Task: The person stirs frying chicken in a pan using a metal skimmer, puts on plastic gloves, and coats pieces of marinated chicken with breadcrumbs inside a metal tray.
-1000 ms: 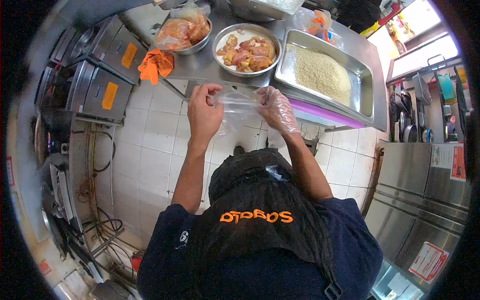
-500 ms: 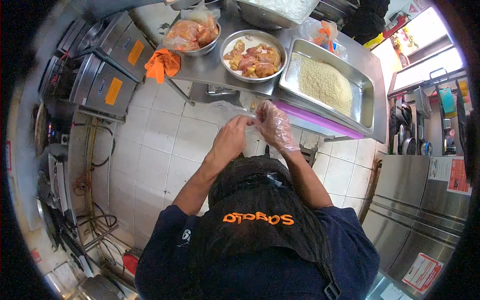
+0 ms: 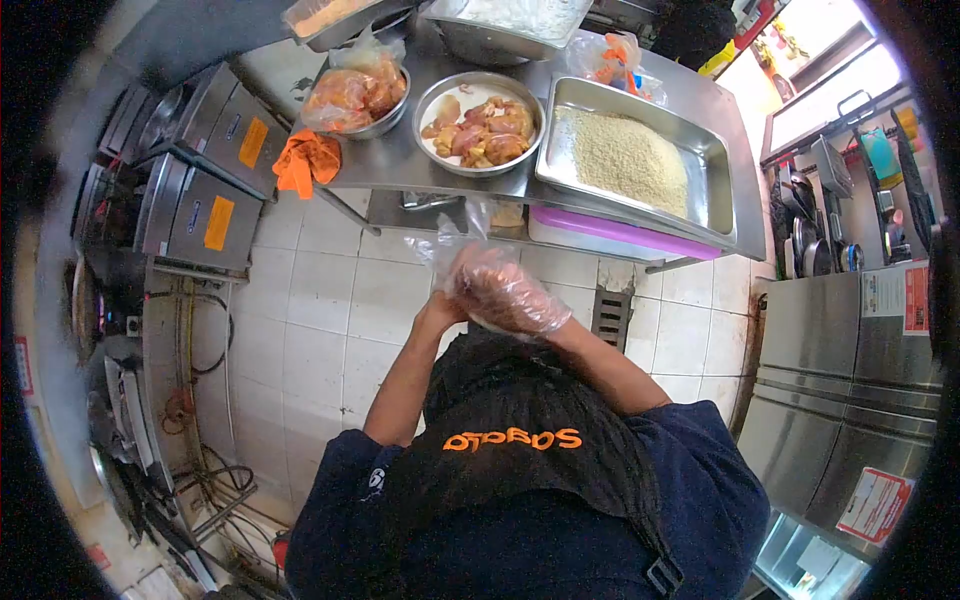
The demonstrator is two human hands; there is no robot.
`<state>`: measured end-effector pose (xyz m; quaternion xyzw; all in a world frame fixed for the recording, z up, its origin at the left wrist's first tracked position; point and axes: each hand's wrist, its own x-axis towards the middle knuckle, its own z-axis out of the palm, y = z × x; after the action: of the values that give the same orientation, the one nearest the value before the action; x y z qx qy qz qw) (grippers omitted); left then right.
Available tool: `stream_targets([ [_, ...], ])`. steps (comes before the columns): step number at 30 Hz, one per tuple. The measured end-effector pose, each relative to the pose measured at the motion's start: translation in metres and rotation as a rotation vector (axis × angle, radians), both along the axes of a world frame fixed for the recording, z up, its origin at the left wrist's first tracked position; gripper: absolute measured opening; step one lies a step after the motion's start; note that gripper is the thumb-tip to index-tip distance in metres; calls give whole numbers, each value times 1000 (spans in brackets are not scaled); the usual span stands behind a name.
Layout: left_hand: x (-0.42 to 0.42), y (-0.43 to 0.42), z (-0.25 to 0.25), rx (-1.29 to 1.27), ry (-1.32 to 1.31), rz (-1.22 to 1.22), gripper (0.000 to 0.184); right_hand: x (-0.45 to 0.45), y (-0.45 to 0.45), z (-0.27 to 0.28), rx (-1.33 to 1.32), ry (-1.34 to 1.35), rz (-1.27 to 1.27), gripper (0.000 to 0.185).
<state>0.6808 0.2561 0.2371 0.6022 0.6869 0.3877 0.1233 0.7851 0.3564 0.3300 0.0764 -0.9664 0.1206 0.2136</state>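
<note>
Over the tiled floor (image 3: 310, 300), just off the near edge of the table (image 3: 395, 168), the two hands are meeting and overlapping. The right hand (image 3: 515, 292), wearing a clear plastic glove, is crossing over the left hand (image 3: 443, 303) and hiding most of it; whether the fingers of either are pinching or open cannot be told. Loose clear plastic (image 3: 447, 245) is bunching around the hands and rising toward the table's edge.

On the table, a round steel bowl (image 3: 452, 95) is holding raw meat pieces (image 3: 487, 135) near that edge, just left of a rectangular steel tray (image 3: 708, 180) with pale crumbs (image 3: 628, 165) heaped inside. Bagged meat (image 3: 350, 92) is sitting in another bowl (image 3: 388, 122) toward the left edge, and an orange cloth (image 3: 306, 162) is hanging at the near left corner. Beneath the table, a purple lid (image 3: 625, 232) is showing below the tray.
</note>
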Motion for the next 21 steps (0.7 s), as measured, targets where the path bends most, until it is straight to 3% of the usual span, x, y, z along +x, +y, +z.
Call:
stream_targets([
  [1,-7,5,7,17,-48,-45,61,1,-4,6,1,3,-4,16],
  [3,-19,9,3,38,-113,-99,68,3,-11,30,-627,16,62,18],
  [6,-19,13,29,379,-1455,328,65,6,-17,37,-657,65,-129,28],
  [7,-17,15,49,376,-1456,323,65,6,-18,37,-711,83,-239,31],
  [9,-10,17,89,550,-1729,395,63,2,-17,44,-670,37,-289,38],
  [13,-7,19,83,632,-1901,157,59,-6,-14,31,-657,82,-247,34],
  [17,-2,17,77,651,-1771,236,55,-6,-8,15,-687,19,-142,19],
  [21,-2,14,70,611,-1807,221,57,-3,-14,17,-691,-31,-99,15],
])
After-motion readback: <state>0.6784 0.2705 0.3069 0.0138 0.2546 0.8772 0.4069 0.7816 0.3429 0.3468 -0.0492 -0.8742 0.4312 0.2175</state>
